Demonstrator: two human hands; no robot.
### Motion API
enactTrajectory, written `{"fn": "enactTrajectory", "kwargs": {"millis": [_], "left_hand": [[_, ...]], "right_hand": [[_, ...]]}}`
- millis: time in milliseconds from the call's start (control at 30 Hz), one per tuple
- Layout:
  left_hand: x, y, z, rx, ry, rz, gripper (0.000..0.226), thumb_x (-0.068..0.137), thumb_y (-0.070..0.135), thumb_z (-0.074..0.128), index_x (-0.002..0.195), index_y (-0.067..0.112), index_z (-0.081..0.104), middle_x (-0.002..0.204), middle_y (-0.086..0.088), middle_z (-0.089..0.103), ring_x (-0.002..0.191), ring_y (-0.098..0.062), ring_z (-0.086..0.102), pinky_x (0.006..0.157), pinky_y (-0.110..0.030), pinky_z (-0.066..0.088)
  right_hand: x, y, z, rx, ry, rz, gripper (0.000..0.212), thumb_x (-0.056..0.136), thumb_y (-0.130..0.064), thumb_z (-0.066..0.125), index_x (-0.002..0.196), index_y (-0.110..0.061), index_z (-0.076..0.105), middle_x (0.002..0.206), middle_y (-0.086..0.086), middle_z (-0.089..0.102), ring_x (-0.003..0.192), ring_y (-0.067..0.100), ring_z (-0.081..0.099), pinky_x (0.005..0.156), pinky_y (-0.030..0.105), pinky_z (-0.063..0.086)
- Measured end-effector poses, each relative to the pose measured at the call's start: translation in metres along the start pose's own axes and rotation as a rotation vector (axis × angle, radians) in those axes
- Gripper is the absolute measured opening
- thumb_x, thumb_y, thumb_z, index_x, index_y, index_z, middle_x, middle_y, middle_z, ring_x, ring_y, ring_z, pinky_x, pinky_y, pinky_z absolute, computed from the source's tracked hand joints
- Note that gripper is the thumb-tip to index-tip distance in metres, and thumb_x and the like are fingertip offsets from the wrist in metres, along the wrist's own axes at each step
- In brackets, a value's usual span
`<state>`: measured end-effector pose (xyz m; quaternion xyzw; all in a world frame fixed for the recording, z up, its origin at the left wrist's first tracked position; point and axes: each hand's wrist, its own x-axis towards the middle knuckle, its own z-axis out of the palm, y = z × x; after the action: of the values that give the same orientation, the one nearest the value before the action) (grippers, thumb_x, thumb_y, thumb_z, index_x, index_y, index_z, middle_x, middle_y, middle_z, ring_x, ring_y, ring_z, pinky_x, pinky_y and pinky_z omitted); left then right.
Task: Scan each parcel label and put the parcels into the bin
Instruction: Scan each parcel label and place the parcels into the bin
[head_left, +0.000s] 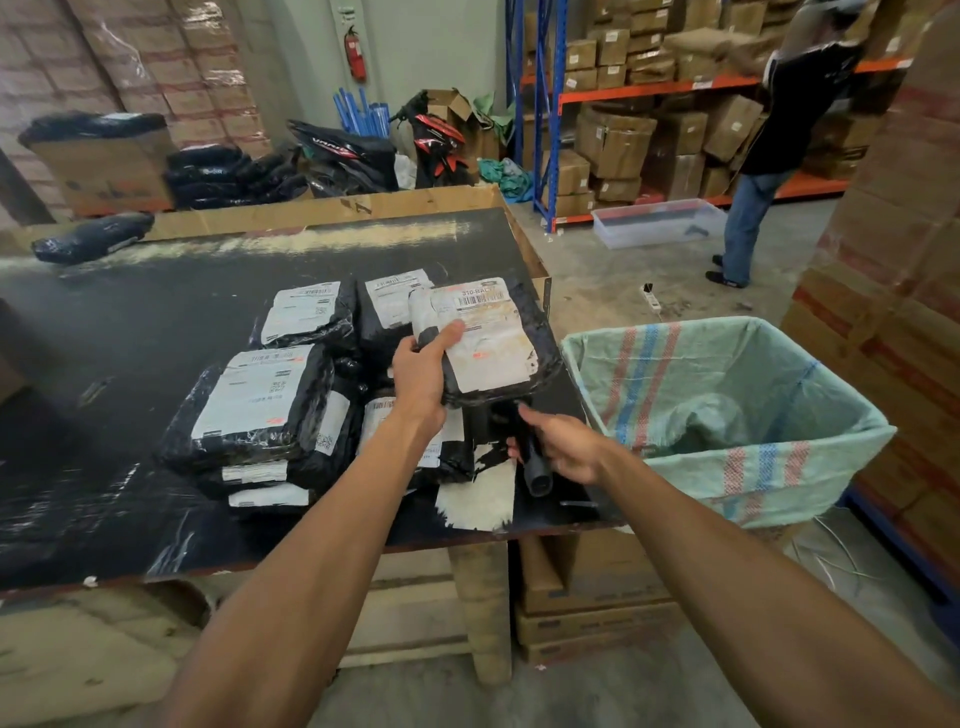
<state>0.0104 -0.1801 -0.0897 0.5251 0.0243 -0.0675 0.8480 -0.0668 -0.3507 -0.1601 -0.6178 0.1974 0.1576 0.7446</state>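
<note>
My left hand (422, 370) grips a black plastic parcel (493, 343) by its left edge and holds it up over the table, white label facing me. Just below it my right hand (563, 441) is closed around a black handheld scanner (532, 465), whose head is hidden under the parcel. Several more black parcels with white labels (260, 410) lie stacked on the black table (130, 332) to the left. The bin (727, 415), lined with a green woven sack with red and blue stripes, stands right of the table and is open at the top.
Another person (779, 145) stands at the back right by orange and blue shelving full of cartons. A clear plastic tub (657, 222) lies on the floor there. Cartons (587, 597) sit under the table. Wrapped carton stacks (893, 312) rise at the right.
</note>
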Motion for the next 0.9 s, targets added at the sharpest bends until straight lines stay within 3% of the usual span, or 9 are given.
{"fn": "enactTrajectory", "kwargs": {"millis": [67,167,300,433,500,600,700,800,900], "left_hand": [[0.0,-0.006,0.013,-0.018,-0.025,-0.048,0.055,0.083,0.012,0.081,0.129,0.0,0.055,0.112,-0.014,0.076,0.092,-0.03,0.077,0.071,-0.042,0.064],[0.007,-0.019,0.038,0.047,-0.085,-0.106,0.065,0.081,0.012,0.082,0.134,-0.006,0.048,0.118,-0.021,0.072,0.098,-0.035,0.075,0.077,-0.047,0.063],[0.028,-0.055,0.086,0.284,-0.177,-0.148,0.06,0.077,0.017,0.086,0.118,0.008,0.044,0.119,-0.018,0.066,0.096,-0.029,0.074,0.073,-0.044,0.064],[0.056,-0.099,0.147,0.603,-0.313,-0.257,0.045,0.089,0.039,0.074,0.112,0.013,0.046,0.115,-0.012,0.067,0.093,-0.021,0.071,0.072,-0.037,0.062],[0.073,-0.119,0.173,0.795,-0.38,-0.277,0.046,0.096,0.051,0.059,0.12,0.012,0.053,0.116,-0.007,0.069,0.101,-0.024,0.069,0.088,-0.042,0.059],[0.1,-0.142,0.189,1.162,-0.325,0.009,0.048,0.098,0.05,0.055,0.13,0.015,0.054,0.118,-0.003,0.062,0.108,-0.026,0.06,0.09,-0.032,0.046],[0.129,-0.16,0.189,1.276,-0.285,0.225,0.046,0.1,0.035,0.058,0.137,0.01,0.051,0.134,-0.014,0.06,0.123,-0.033,0.056,0.102,-0.043,0.046],[0.157,-0.183,0.182,1.442,-0.288,0.306,0.046,0.103,0.032,0.053,0.142,0.009,0.051,0.143,-0.016,0.054,0.134,-0.035,0.05,0.113,-0.049,0.037],[0.165,-0.198,0.17,1.574,-0.268,0.359,0.044,0.103,0.034,0.05,0.145,0.019,0.051,0.153,-0.006,0.05,0.146,-0.024,0.04,0.124,-0.044,0.021]], "right_hand": [[0.001,-0.006,-0.017,-0.06,0.059,0.009,0.059,0.104,-0.05,0.041,0.139,-0.003,0.052,0.13,0.014,0.06,0.121,0.031,0.059,0.095,0.034,0.052],[0.008,-0.012,-0.059,0.297,0.149,-0.067,0.061,0.106,-0.052,0.031,0.134,-0.002,0.054,0.129,0.022,0.064,0.108,0.031,0.066,0.084,0.035,0.056],[0.019,-0.03,-0.123,0.661,0.007,-0.152,0.075,0.096,-0.07,0.036,0.135,-0.01,0.059,0.135,0.023,0.063,0.119,0.038,0.065,0.091,0.05,0.056],[0.039,-0.041,-0.18,0.482,0.055,-0.1,0.06,0.083,-0.051,0.068,0.127,-0.011,0.069,0.117,0.018,0.074,0.101,0.033,0.075,0.076,0.043,0.062],[0.05,-0.036,-0.216,0.46,0.107,-0.042,0.047,0.086,-0.044,0.07,0.118,-0.01,0.073,0.111,0.018,0.076,0.091,0.032,0.077,0.069,0.041,0.063],[0.065,-0.03,-0.271,0.399,0.234,0.049,0.039,0.092,-0.041,0.067,0.113,-0.009,0.074,0.098,0.017,0.079,0.082,0.031,0.078,0.061,0.038,0.062],[0.088,-0.02,-0.322,0.207,0.376,0.18,0.042,0.093,-0.035,0.069,0.123,-0.005,0.068,0.088,0.014,0.077,0.078,0.029,0.072,0.064,0.037,0.058],[0.123,0.002,-0.364,0.03,0.431,0.34,0.046,0.094,-0.029,0.068,0.127,0.002,0.063,0.102,0.022,0.073,0.083,0.032,0.069,0.066,0.039,0.056],[0.155,0.029,-0.385,-0.076,0.483,0.389,0.059,0.092,-0.026,0.072,0.138,0.006,0.053,0.134,0.028,0.061,0.116,0.04,0.065,0.097,0.052,0.053]]}}
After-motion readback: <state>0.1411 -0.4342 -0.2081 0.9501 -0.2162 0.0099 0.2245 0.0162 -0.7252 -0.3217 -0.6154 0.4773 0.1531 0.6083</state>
